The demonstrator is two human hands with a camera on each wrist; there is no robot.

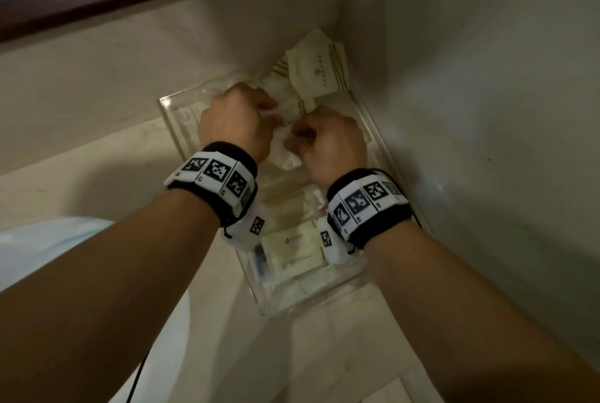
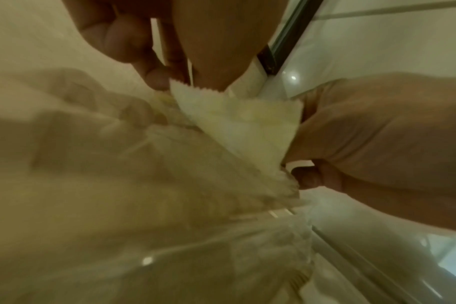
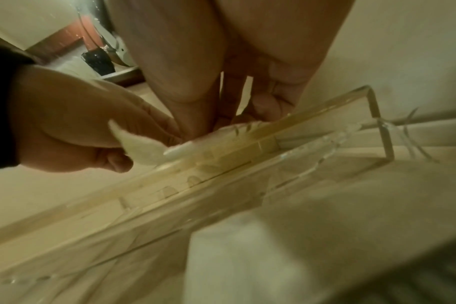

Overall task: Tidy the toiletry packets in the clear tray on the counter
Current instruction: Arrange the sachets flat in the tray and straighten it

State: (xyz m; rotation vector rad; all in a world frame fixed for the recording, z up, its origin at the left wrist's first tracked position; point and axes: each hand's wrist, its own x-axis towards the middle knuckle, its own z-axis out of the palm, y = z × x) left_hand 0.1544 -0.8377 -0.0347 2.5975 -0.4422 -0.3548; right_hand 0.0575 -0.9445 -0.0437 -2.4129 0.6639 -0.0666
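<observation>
Over the far half of the clear tray [image 1: 383, 129], against the corner wall on the tabletop [image 1: 97, 181]: 1 cream packet [image 1: 285, 139] pinched from both ends, left hand [image 1: 235, 121] and right hand [image 1: 328, 142] equally near, long axis seemingly running hand to hand; 2 or more packets [image 1: 319, 73] propped beyond.

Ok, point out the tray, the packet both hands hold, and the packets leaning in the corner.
tray [image 1: 168, 110], head view, far left rim.
packet [image 2: 247, 123], left wrist view, its flat face.
corner packets [image 1: 316, 73], head view, front packet's printed face.

Glossy clear plastic tray [image 1: 168, 110], matt papery packets [image 1: 319, 73], smooth pale counter [image 1: 97, 181].
</observation>
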